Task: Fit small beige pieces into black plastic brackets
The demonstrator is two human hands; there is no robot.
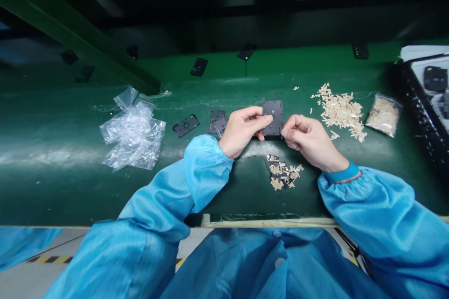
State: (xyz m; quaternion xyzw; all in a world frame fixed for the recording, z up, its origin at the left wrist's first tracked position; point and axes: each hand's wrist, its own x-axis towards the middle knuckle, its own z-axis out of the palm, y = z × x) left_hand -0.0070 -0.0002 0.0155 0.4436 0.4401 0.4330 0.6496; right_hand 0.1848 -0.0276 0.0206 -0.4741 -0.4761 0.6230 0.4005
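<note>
In the head view my left hand (pixel 243 128) grips a flat black plastic plate (pixel 275 119) by its left side, thumb on top. My right hand (pixel 308 140) is at the plate's lower right edge, thumb and forefinger pinched together. Whatever lies between those fingertips is too small to make out. Below the plate is a small heap of beige and dark bits (pixel 284 175). Beside my left hand lie more black plastic parts (pixel 217 119), partly covered by it. To the right spreads a pile of small beige pieces (pixel 342 110).
Clear plastic bags (pixel 135 135) are heaped at the left. A single black part (pixel 185 126) lies beside them. At the right are a filled clear bag (pixel 384 114) and a black crate (pixel 421 103) holding parts. A green beam (pixel 105 51) meets the table at the back left.
</note>
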